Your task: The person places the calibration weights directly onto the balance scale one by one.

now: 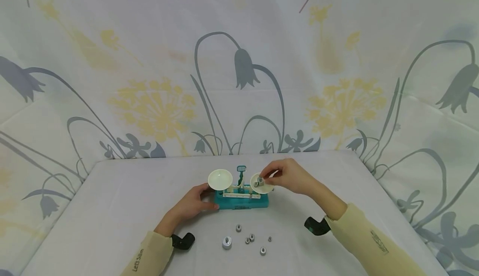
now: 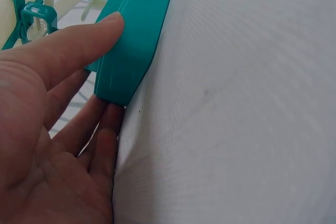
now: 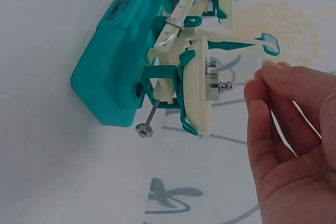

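Observation:
A small teal balance scale (image 1: 241, 201) with two cream pans stands on the white table. My left hand (image 1: 192, 203) holds the left end of its base; in the left wrist view the thumb (image 2: 79, 45) lies across the teal casing and the fingers touch its end. The left pan (image 1: 220, 179) bears nothing visible. In the right pan (image 3: 195, 103) sit a larger silver weight (image 3: 212, 86) with a knob and a smaller weight (image 3: 211, 64). Beside them my right hand (image 1: 290, 176) hovers, thumb and fingertips close together, apart from the knob, with nothing visible between them.
Several loose silver weights lie in front of the scale, the largest weight (image 1: 227, 243) at the left and a tiny weight (image 1: 270, 239) at the right. A graduated beam (image 3: 178, 17) runs along the scale's front. Behind the table hangs a flower-patterned cloth (image 1: 239, 114).

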Tool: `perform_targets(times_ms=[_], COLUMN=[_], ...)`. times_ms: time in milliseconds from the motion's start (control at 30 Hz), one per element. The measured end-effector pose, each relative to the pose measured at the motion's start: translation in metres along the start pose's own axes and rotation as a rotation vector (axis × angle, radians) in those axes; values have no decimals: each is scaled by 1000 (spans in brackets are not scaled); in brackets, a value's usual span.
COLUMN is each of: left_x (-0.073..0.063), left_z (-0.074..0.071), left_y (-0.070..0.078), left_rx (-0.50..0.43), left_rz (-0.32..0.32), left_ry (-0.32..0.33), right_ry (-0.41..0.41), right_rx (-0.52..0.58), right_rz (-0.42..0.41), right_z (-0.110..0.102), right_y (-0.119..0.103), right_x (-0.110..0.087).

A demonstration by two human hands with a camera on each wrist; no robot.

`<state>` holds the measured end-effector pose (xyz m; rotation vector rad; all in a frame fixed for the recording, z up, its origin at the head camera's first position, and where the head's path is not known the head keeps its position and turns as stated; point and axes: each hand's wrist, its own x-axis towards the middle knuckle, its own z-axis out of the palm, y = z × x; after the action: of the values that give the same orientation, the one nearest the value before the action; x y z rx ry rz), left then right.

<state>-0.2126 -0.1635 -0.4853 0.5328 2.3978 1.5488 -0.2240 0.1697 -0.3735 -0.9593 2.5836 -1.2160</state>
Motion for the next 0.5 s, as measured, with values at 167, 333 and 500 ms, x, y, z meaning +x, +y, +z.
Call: perform_targets(times_ms=[167, 333, 500], left_x=[0, 0, 0], left_z=[0, 0, 0], left_y=[0, -1, -2], left_rx=[-2, 7, 5], left_rz=[1, 2, 9], left_ry=[-1, -2, 0], right_ry=[-2, -1, 1], right_rx=[11, 41, 40], right_rz=[2, -7, -45], right_z=[1, 3, 6], right_y=[1, 4, 6], right_x=[-7, -14, -20])
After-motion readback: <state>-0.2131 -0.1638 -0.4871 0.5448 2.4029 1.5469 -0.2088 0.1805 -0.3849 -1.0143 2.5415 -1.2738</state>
